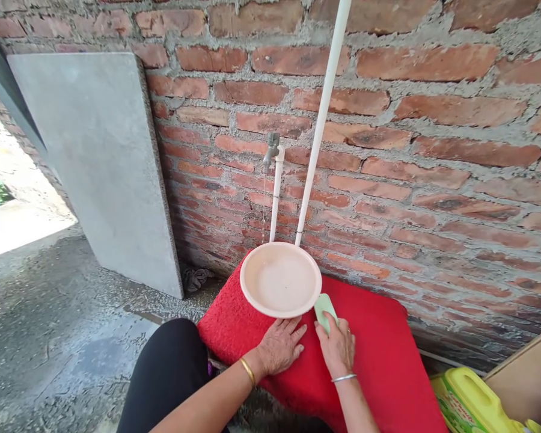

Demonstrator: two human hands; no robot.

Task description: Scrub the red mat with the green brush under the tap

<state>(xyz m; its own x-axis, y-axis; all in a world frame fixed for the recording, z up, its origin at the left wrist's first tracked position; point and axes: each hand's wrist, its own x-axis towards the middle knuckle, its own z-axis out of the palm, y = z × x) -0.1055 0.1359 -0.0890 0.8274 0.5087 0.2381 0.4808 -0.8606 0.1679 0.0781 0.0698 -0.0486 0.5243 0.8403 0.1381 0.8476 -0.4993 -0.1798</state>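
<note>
A red cloth (365,337) is spread over a low flat surface in front of me. My left hand (280,347) lies flat on it, fingers spread, just below the near rim of a pale pink basin (247,294). My right hand (338,346) grips a light green oblong block that looks like a scrub brush (323,305); its underside is hidden against the cloth. This brush is close to the basin's right rim. Behind the basin, a thin stream of water runs from a grey tap (271,150) toward its back left edge.
A brick wall (388,180) rises behind the cloth, with a white pipe (322,120) along it. A grey slab (99,162) leans on the left. The floor (72,337) is wet. A yellow-green jug (473,400) stands at the lower right beside a cardboard-coloured panel (527,373).
</note>
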